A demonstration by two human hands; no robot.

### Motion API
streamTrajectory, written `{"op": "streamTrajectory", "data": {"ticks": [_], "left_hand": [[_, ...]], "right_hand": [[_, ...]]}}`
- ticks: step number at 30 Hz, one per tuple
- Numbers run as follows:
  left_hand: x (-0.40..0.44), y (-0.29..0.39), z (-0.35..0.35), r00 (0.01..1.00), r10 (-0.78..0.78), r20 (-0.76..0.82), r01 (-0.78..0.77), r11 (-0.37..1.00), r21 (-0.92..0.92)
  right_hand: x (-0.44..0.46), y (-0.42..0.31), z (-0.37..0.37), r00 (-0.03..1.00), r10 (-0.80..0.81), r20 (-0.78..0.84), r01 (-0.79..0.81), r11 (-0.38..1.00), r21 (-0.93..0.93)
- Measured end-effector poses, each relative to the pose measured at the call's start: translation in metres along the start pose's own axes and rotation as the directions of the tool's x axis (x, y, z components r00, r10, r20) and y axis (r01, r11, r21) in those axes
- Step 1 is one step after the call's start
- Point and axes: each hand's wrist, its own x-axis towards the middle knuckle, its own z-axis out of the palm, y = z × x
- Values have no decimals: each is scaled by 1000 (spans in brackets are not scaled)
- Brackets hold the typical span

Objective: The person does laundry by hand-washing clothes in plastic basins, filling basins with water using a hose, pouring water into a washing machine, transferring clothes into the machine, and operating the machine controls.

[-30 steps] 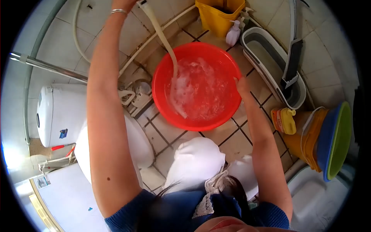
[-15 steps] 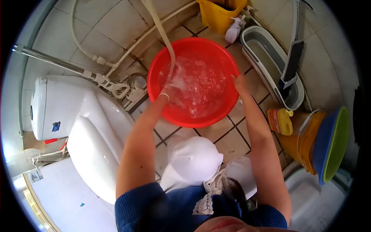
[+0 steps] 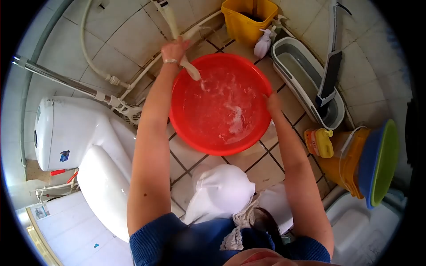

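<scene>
A red basin (image 3: pixel 181 126) of rippling, foamy water sits on the tiled floor. My left hand (image 3: pixel 174 50) is closed around a pale hose (image 3: pixel 191 71) above the basin's far left rim. The hose's lower end points down into the basin, and the water is disturbed just below it. On the right side, my right hand (image 3: pixel 274 103) grips the basin's rim; its thumb side shows, while the other fingers are partly hidden behind the rim.
At the left stands a white toilet (image 3: pixel 104 173). Along the right wall are a grey-and-white mop bucket (image 3: pixel 284 66), a pump bottle (image 3: pixel 262 43), a yellow jug (image 3: pixel 320 142) and a yellow bucket (image 3: pixel 341 162) with blue and green basins (image 3: pixel 385 164). A yellow bin (image 3: pixel 235 22) is at the back.
My left hand has moved from the water up to the hose and now holds it. The hose end has lifted toward the rim. My right hand stays on the basin's rim.
</scene>
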Motion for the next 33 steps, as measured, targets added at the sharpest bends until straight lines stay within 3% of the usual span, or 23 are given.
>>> {"op": "streamTrajectory", "data": {"ticks": [2, 5, 8, 10, 11, 12, 14, 16, 18, 21, 24, 30, 31, 33], "left_hand": [[25, -11, -16, 988, -128, 87, 125, 992, 32], [19, -38, -20, 1000, 9, 19, -9, 1000, 16], [-15, -77, 67, 987, 159, 6, -155, 948, 279], [-51, -78, 72, 972, -39, 232, -3, 984, 180], [-72, -71, 78, 937, -181, 298, 156, 982, 103], [-96, -61, 82, 873, -309, 377, 318, 947, 39], [-136, -37, 81, 611, -250, 751, 474, 875, -94], [-180, -16, 86, 511, -299, 806, 777, 562, -284], [-241, 0, 86, 815, -245, 525, 436, 856, -277], [-236, 24, 1, 609, -467, 641, 717, 670, -193], [-247, 14, 20, 743, -409, 530, 639, 668, -381], [-249, 33, -12, 836, -303, 458, 524, 690, -500], [-240, 34, -35, 770, -307, 560, 591, 675, -442], [-236, 36, -76, 772, -277, 573, 599, 618, -508]], "right_hand": [[3, 7, 4, 1000, -2, -4, 2, 1000, -9], [1, 1, 4, 999, 36, -15, -36, 999, -40], [5, 4, 8, 1000, 25, 10, -24, 1000, -13], [7, 11, 14, 999, 32, 13, -32, 999, -10], [9, 13, 14, 1000, -2, 16, 2, 999, -40], [11, 15, 14, 999, -35, 22, 36, 997, -72], [10, 15, 9, 998, -57, 30, 59, 994, -94], [1, 4, -2, 999, -31, 37, 34, 996, -79], [-4, 6, -1, 999, -48, 13, 49, 998, -37], [-9, 15, 2, 995, -85, -51, 89, 994, 66], [-15, 22, 5, 984, -102, -145, 129, 974, 189], [-45, 39, -51, 982, -48, -180, 112, 925, 364], [-55, 42, -62, 981, -43, -190, 116, 913, 391], [-75, 41, -90, 986, 17, -164, 44, 932, 360]]}}
